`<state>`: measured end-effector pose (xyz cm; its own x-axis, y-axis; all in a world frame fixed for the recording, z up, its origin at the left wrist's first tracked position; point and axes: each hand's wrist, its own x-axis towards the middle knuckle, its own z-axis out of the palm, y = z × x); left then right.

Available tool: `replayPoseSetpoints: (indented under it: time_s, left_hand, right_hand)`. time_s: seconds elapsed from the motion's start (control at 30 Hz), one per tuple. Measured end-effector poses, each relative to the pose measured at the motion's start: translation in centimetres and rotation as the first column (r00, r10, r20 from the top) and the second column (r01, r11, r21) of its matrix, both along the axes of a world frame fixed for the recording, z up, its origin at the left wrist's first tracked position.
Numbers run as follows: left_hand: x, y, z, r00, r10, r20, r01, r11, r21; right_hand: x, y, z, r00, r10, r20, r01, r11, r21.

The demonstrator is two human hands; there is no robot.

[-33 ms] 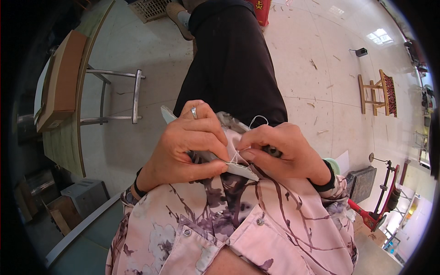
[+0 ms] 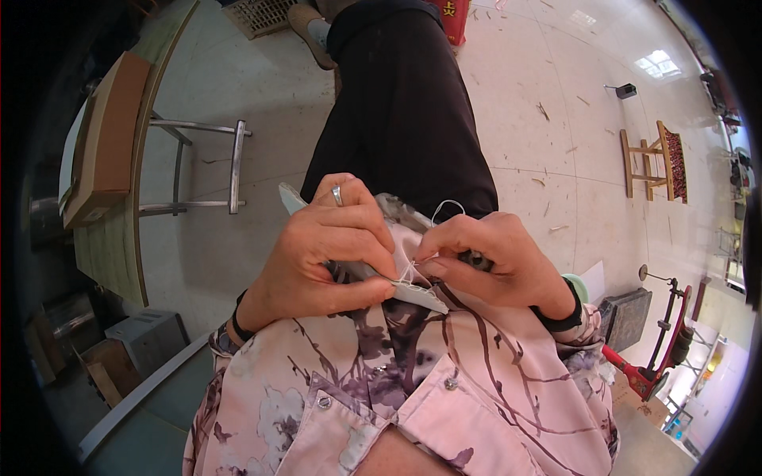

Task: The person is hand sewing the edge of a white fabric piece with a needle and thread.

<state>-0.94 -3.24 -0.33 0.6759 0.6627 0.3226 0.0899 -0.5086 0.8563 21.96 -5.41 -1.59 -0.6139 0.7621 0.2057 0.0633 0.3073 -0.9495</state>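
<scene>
My left hand (image 2: 317, 250), a ring on one finger, is closed on a flat white piece (image 2: 421, 297) with a stitched edge. Thumb and forefinger pinch that edge, and the piece's far end sticks out behind the knuckles. Fine white thread (image 2: 407, 272) runs in crossing strands from the edge to the fingertips of my right hand (image 2: 484, 262), which are pinched together on it. A loop of the thread rises above the right forefinger. Whether a needle is between the fingertips cannot be made out. A small dark roundish thing (image 2: 475, 259) shows under my right palm.
On the left stands a table (image 2: 119, 254) with metal legs and a cardboard box (image 2: 119, 135). A small wooden stool (image 2: 655, 163) and a red and black hand-operated machine (image 2: 647, 381) are on the right. Scraps litter the floor. A plastic basket (image 2: 258, 17) sits at the far side.
The right fingertips have shifted very slightly, and the thread strands between the hands lie a little differently. The left hand keeps its hold on the white piece.
</scene>
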Motion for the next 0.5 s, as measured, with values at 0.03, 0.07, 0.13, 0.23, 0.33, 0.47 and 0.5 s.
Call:
replayPoseSetpoints:
  time_s: [0.03, 0.07, 0.13, 0.23, 0.33, 0.47, 0.5]
  left_hand:
    - [0.0, 0.0, 0.0, 1.000, -0.010, 0.000, 0.010, 1.000, 0.001]
    - [0.0, 0.0, 0.0, 1.000, -0.010, 0.002, 0.010, 1.000, 0.000]
    - [0.1, -0.1, 0.1, 1.000, -0.012, 0.012, 0.012, 1.000, -0.002]
    - [0.0, 0.0, -0.2, 0.999, -0.032, 0.028, 0.031, 0.999, 0.042]
    - [-0.3, 0.0, 0.0, 0.995, -0.072, 0.062, 0.062, 0.987, 0.148]
    - [-0.9, -0.4, 0.3, 0.994, -0.032, 0.106, -0.005, 0.943, 0.333]
    - [-1.1, -0.7, 0.2, 0.992, 0.002, 0.124, -0.051, 0.917, 0.396]
  right_hand:
    - [0.4, 0.1, 0.1, 1.000, 0.000, 0.001, 0.000, 1.000, 0.000]
    - [0.9, 0.3, 0.3, 0.999, 0.020, 0.037, -0.016, 0.996, -0.089]
    - [1.4, 0.7, 0.3, 0.997, 0.043, 0.072, -0.029, 0.984, -0.178]
    - [1.3, 0.7, 0.3, 0.995, 0.074, -0.074, -0.093, 0.944, -0.315]
    - [0.6, 0.6, 0.7, 0.983, 0.163, -0.084, -0.180, 0.944, -0.275]
    - [0.4, 0.8, 2.4, 0.948, 0.318, -0.028, -0.296, 0.840, -0.455]
    - [0.2, 0.9, 2.2, 0.947, 0.323, 0.000, -0.298, 0.874, -0.384]
